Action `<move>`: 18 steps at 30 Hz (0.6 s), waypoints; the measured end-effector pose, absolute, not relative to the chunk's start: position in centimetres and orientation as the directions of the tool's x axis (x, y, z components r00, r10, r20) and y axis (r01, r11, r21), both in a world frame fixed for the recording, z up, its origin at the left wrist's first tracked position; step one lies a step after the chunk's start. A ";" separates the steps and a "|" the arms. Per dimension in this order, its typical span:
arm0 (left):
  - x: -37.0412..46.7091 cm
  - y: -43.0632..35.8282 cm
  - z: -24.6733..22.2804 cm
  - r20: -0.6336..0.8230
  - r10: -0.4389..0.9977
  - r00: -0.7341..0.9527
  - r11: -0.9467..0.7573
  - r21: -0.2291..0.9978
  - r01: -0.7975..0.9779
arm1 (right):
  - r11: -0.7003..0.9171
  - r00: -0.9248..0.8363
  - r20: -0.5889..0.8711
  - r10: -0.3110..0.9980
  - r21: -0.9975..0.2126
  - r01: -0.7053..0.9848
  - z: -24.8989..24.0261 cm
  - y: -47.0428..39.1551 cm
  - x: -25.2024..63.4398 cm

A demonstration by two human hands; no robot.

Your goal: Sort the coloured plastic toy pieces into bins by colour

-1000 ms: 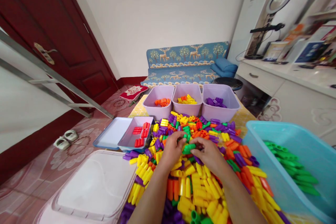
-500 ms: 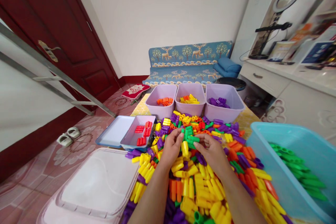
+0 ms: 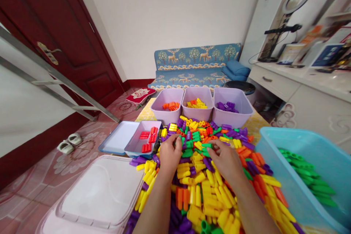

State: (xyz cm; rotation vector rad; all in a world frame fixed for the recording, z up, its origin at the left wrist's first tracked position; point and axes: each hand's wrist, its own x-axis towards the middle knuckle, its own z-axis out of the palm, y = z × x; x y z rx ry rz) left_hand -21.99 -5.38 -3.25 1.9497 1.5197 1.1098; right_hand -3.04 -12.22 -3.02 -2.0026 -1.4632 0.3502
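So your right hand [image 3: 223, 157] has its thumb and fingertips right at the end of a green tube piece [image 3: 207, 146], fingers half curled; can't tell if you're really gripping it or just touching. Your left hand [image 3: 170, 153] is bent in, thumb near forefinger, with a bit of green by the tips, and again I can't tell if it's holding anything. The green tube piece sits between your hands, over the middle of the pile, with a green cluster [image 3: 196, 136] just beyond.

For this bit I'd stick to fingertips: thumb on one side, forefinger on the other, across the rounded sides rather than the open end. Keep your wrists up so your forearms don't drag over the yellow blocks [image 3: 208, 190] below. If a piece is wedged, I'd steady its neighbour with the other hand and lift straight up.

Material-wise, it all looks like smooth, glossy hard plastic, so probably light and a bit slippery. Lots of short hollow tubes, some joined side by side into ribbed blocks, some with open round mouths. The lavender bin [image 3: 232, 120] with purple pieces [image 3: 227, 106] and the turquoise tub [image 3: 276, 175] holding green pieces [image 3: 307, 175] look like smooth plastic too. The tabletop [image 3: 144, 112] has a yellow patterned surface.
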 end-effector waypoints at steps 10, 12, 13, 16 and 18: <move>-23.4 -5.5 -2.5 0.195 0.807 0.557 -0.552 0.581 0.598 | -0.155 0.249 0.103 0.963 -0.543 0.825 -2.5 -12.4 -3.1; -22.6 -5.6 -3.0 0.217 0.801 0.558 -0.580 0.511 0.634 | -0.133 0.227 0.109 0.968 -0.543 0.829 -2.7 -12.3 -3.1; -22.1 -5.6 -3.2 0.216 0.804 0.554 -0.581 0.483 0.656 | -0.126 0.220 0.111 0.969 -0.546 0.828 -2.7 -12.3 -3.2; -21.2 -5.5 -3.6 0.187 0.820 0.542 -0.561 0.453 0.693 | -0.117 0.213 0.106 0.971 -0.567 0.816 -2.8 -12.3 -3.2; -20.9 -5.4 -3.6 0.181 0.812 0.554 -0.567 0.464 0.680 | -0.116 0.209 0.098 0.973 -0.576 0.809 -2.9 -12.3 -3.2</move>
